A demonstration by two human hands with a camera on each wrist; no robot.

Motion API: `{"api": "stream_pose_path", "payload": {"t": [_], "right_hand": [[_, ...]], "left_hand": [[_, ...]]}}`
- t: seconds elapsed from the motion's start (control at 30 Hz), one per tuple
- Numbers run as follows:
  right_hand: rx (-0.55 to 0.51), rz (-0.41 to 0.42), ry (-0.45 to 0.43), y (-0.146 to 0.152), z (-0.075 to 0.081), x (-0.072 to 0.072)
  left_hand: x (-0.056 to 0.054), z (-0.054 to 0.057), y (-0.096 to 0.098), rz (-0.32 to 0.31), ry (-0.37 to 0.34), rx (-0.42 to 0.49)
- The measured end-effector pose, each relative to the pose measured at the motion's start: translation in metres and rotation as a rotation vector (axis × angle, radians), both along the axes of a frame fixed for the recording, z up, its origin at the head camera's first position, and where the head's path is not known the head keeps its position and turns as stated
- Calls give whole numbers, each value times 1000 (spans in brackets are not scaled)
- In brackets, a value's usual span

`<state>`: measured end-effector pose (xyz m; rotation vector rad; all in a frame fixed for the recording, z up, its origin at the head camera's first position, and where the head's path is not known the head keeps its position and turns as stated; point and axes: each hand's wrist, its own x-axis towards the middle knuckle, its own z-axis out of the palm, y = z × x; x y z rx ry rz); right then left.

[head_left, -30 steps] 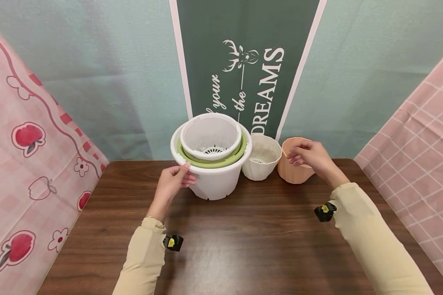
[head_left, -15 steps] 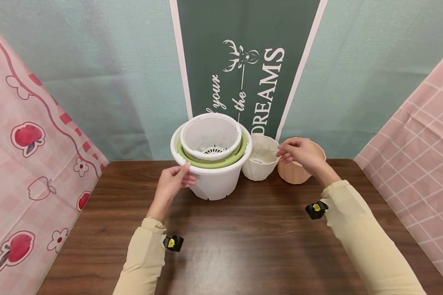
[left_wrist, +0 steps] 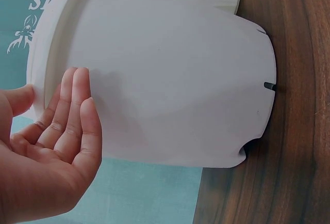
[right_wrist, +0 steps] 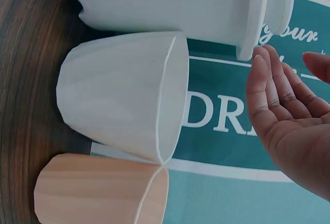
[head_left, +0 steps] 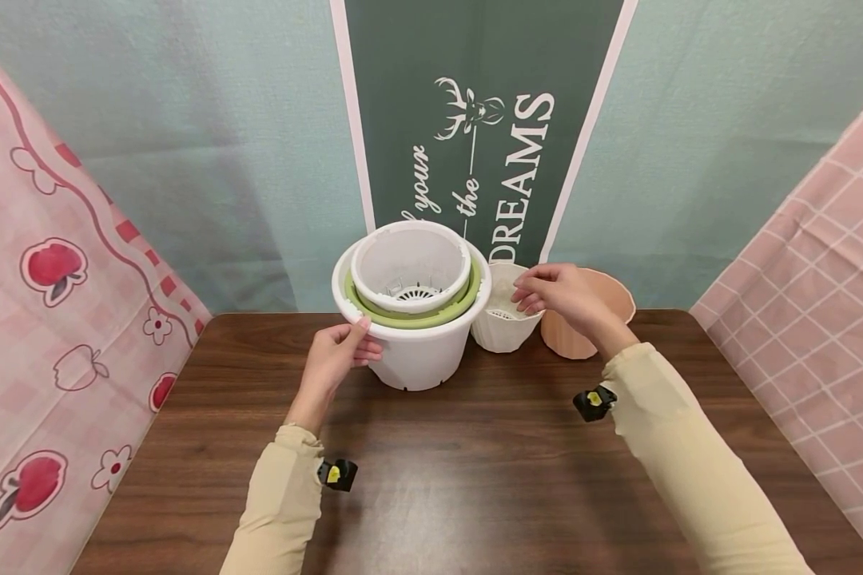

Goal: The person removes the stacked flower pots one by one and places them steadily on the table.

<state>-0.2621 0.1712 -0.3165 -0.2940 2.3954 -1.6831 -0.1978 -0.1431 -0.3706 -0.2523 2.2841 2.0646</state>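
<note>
My left hand (head_left: pixel 334 355) pinches the rim of a large white flowerpot (head_left: pixel 417 358), thumb on top and fingers beneath the lip. Nested inside that pot are a green flowerpot (head_left: pixel 419 321) and a smaller white flowerpot (head_left: pixel 408 259) with a slotted bottom. Just right of the stack stands a cream faceted flowerpot (head_left: pixel 499 334). Over its mouth hovers my right hand (head_left: pixel 564 297), holding nothing; in the right wrist view its fingers are loosely bent near the stack's rim. Partly behind that hand is a peach flowerpot (head_left: pixel 566 339).
All the pots stand upright at the back of a dark wooden table (head_left: pixel 431 479). Behind them hangs a green curtain (head_left: pixel 259 200) with printed lettering. Pink cloths (head_left: pixel 820 319) hang at both sides. A small black camera sits on each wrist.
My right hand has moved left, from above the peach flowerpot to above the cream one. The left hand stays at the large white flowerpot's rim, and the pots have not moved.
</note>
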Motion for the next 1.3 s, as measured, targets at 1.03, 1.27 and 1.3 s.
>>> {"api": "stream_pose_path", "payload": {"t": [1.03, 1.27, 1.3], "right_hand": [[-83, 8, -61, -55, 10, -4], [-76, -22, -105, -63, 12, -5], [-76, -24, -109, -63, 12, -5]], "left_hand": [[0, -3, -1, -8, 30, 15], [0, -3, -1, -7, 27, 11], [0, -2, -1, -7, 25, 10]]}}
